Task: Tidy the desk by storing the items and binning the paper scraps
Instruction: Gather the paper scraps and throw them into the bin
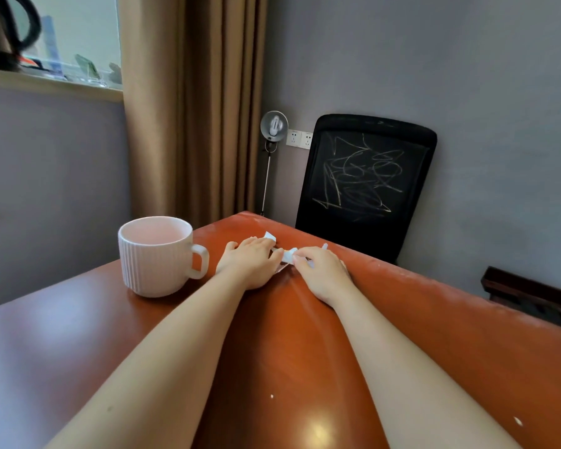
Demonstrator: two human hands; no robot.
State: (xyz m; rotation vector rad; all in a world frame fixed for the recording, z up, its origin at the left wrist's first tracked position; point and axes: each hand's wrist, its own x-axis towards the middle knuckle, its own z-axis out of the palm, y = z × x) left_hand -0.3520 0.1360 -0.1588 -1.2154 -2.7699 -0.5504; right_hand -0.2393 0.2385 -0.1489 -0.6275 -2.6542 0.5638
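Paper scraps (287,256) at the table's (402,303) far corner are pinched in your fingers (263,246), both hands. Loose bits could slip off the edge.

Grey-lilac walls (467,76) meet in a corner beyond the far edge of the glossy reddish-brown surface (78,335). A brown curtain (191,108) hangs beside a window (78,34) at upper left. Behind the far corner stands a black mesh chair (366,176) marked with pale scribbles, next to white wall sockets (300,139) and a round device on a thin pole (274,126).
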